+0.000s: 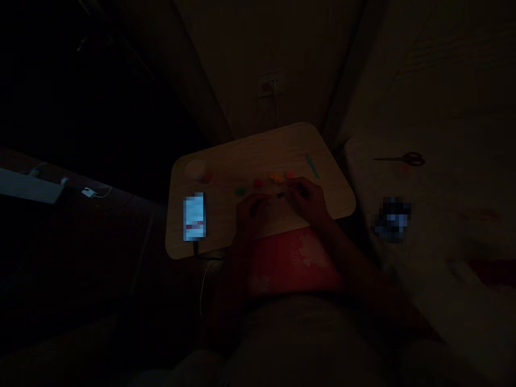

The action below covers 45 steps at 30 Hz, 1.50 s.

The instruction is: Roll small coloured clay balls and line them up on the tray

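Observation:
In the dim light, my left hand [250,210] is over the front part of a small wooden table [226,156], its fingers curled in and their tips pointing right. Facing it, my right hand [307,200] has its fingers bent together in a pinch. A small dark piece [281,195] shows between the two hands, close to my right fingertips; its kind is too dark to tell. Just beyond the hands lie small coloured lumps: a green lump [240,191], a red lump [258,183], an orange lump [276,178] and a pinkish-red lump [289,175].
A teal strip-like tool [312,166] lies at the table's right. A pale round container [196,170] stands at the back left, behind a lit phone [194,216] with a cable. Scissors [411,158] and a blurred-out object [393,219] rest on the light surface to the right.

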{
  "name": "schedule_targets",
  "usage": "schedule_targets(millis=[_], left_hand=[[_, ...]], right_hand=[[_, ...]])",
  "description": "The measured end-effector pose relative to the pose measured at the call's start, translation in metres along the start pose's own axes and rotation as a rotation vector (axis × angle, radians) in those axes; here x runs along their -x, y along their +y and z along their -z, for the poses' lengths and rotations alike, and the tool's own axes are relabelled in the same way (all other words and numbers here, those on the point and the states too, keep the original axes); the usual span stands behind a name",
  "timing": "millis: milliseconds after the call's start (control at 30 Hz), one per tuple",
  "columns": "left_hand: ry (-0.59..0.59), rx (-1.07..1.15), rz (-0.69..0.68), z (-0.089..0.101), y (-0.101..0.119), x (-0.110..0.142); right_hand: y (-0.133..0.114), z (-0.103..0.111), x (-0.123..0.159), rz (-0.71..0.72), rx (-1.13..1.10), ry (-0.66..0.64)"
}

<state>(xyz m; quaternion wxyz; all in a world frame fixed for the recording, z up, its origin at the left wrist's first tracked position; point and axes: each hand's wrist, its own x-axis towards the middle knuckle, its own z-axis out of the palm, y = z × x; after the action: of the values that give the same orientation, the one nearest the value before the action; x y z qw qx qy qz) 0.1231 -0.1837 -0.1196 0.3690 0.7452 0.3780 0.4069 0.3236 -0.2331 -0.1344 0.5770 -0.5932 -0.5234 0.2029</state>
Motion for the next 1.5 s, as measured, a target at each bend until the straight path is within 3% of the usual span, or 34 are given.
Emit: schedule_targets(millis=[200,633,933,1500], left_hand=[[0.024,0.014,-0.036,-0.001,-0.0055,-0.0005],[0.015,0.046,0.07,-0.002,-0.0023,-0.0006],[0.0,0.004,-0.013,-0.0008,-0.0034,-0.0015],[-0.02,0.02,0.009,-0.0008,-0.0017,-0.0012]], right_hand=[[0.0012,0.0005,-0.0007,0.075,-0.005,-0.006],[0.0036,-0.0006,0.0002,-0.001,-0.002,0.005],[0.0022,-0.0002,0.0,0.006,-0.016,-0.023],[0.0035,-0.001,-0.0008,0.003,0.001,-0.005]])
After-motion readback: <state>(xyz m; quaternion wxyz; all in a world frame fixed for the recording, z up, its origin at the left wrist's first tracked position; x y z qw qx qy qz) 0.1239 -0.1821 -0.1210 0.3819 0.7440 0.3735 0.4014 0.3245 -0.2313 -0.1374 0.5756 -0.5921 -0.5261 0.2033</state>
